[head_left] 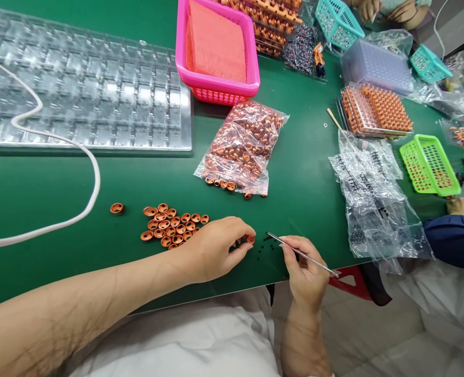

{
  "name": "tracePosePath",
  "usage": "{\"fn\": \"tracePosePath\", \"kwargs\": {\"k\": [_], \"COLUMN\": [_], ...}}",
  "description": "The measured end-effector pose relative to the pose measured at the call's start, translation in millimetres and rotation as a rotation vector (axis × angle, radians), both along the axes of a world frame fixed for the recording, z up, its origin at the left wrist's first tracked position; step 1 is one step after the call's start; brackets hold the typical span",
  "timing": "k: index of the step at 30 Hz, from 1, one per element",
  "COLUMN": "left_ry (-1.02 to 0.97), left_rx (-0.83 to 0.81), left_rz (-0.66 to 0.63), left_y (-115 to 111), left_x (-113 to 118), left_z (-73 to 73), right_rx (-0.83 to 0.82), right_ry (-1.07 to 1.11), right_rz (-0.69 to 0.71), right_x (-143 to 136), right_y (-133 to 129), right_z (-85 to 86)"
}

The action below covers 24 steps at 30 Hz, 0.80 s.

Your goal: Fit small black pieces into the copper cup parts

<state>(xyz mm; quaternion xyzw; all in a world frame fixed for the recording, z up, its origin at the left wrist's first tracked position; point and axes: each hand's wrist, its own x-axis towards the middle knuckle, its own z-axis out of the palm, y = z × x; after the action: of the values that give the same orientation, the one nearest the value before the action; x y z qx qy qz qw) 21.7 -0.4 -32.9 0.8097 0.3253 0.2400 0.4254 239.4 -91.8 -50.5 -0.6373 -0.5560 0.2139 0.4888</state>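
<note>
Between the thumb and fingers of my left hand [216,250] is a small orange ring-shaped part [250,239]. My right hand [304,269] pinches a pair of metal tweezers [308,255], whose tips point left over several tiny black pieces [260,251] on the green table. Whether the tips grip a piece is too small to tell. Just left of my left hand lies a loose cluster of orange cup-like rings with holes [164,224], partly hidden by the hand. One more orange ring [116,208] lies apart, farther left.
A clear bag of orange rings [243,141] lies ahead, below a pink basket [218,86]. Clear plastic trays [86,89] and a white cable [94,173] occupy the left. Plastic bags [376,199] and a green basket [430,165] lie right, near another person's sleeve [453,241].
</note>
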Motion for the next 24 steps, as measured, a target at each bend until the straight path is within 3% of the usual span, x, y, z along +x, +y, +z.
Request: {"fn": "tracePosePath", "kwargs": {"k": [11, 24], "left_ry": [0.006, -0.058], "left_rx": [0.060, 0.207], "left_rz": [-0.021, -0.031], "left_y": [-0.9, -5.0], "left_x": [-1.5, -2.1], "left_z": [-0.6, 4.6], "right_rx": [0.153, 0.113], "right_ry": [0.052, -0.037], "right_rz": [-0.038, 0.155], "right_x": [-10.8, -22.5], "right_y": [-7.1, -7.7], "right_z": [9.8, 21.4]}}
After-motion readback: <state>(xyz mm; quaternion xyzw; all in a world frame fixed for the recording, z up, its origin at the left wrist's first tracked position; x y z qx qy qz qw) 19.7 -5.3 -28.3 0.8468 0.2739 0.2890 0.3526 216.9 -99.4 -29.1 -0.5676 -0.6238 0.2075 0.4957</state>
